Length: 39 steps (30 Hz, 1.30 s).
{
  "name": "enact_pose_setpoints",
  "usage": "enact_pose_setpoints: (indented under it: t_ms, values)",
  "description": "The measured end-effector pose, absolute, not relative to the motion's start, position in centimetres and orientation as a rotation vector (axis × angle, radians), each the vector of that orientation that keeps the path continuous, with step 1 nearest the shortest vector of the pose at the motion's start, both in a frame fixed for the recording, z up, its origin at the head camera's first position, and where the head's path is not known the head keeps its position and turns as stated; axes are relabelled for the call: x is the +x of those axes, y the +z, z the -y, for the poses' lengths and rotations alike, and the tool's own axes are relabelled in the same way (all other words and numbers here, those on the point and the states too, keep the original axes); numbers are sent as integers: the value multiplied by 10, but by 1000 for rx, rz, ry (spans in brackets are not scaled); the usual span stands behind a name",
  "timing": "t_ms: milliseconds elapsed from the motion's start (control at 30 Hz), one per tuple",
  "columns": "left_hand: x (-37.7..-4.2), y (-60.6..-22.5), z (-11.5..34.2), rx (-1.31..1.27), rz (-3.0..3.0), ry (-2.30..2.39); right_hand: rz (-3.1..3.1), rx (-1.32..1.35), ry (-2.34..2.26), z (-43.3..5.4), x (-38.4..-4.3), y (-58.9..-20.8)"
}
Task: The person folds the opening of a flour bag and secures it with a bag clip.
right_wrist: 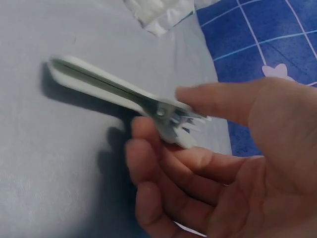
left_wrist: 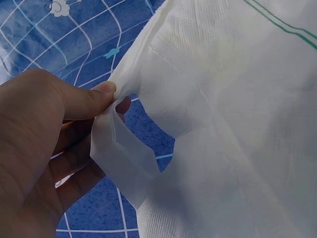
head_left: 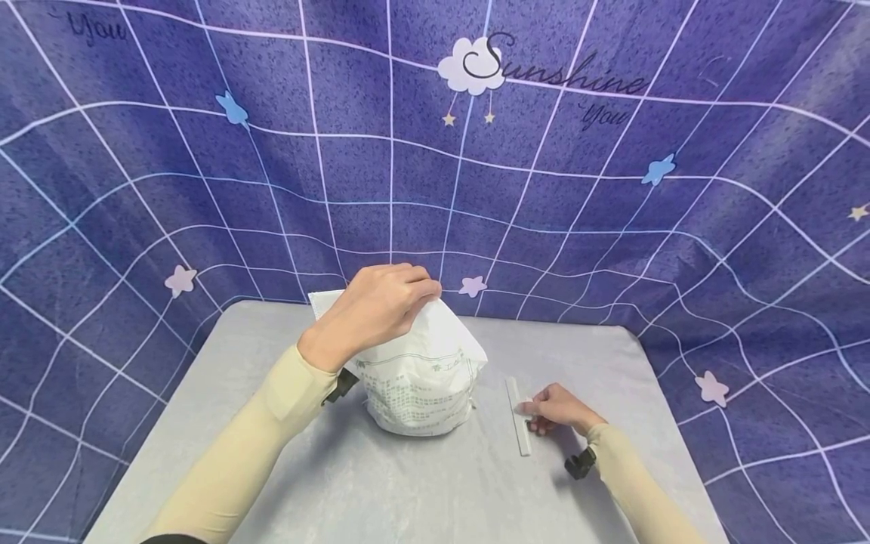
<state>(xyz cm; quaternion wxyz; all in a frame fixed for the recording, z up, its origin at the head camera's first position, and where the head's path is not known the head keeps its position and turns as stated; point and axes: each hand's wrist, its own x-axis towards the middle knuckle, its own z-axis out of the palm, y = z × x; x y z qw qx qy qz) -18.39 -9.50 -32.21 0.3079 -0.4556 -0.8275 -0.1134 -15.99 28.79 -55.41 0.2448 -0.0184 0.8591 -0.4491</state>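
A white woven bag (head_left: 421, 397) with printed rows of green-grey marks stands upright on the table, its top pulled up. My left hand (head_left: 381, 306) pinches the top edge. In the left wrist view, thumb and fingers grip the corner beside a cut-out handle hole in the bag (left_wrist: 208, 148). To the right of the bag, my right hand (head_left: 560, 408) holds a long white bag clip (head_left: 521, 434). The right wrist view shows thumb and fingers on the clip's (right_wrist: 99, 82) lever end, with its long narrow bars pointing away from the palm.
A grey cloth covers the table (head_left: 381, 499). Behind it and at both sides hangs a blue-purple curtain (head_left: 381, 181) with white grid lines, stars and a cloud. Both forearms wear cream sleeves (head_left: 238, 446), with a dark camera (head_left: 580, 463) at the right wrist.
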Motion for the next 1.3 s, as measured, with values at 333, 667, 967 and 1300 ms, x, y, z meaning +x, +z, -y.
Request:
enact_pose_setpoints:
  t_ms: [333,667,967,1300]
  values:
    - [-184,-323,95,-1203,2179,-301,-2566,65,-1427,-283,-170,-546]
    - [-183,-322,95,-1198,2195,-299,-2548,-54,-1682,-270,-169,-530]
    - [-184,-322,95,-1196,2184,-304,-2676,-281,-1756,-259,-169,-513]
    - [-185,-323,94,-1210,2175,-301,-2767,-293,-1919,-247,-165,-498]
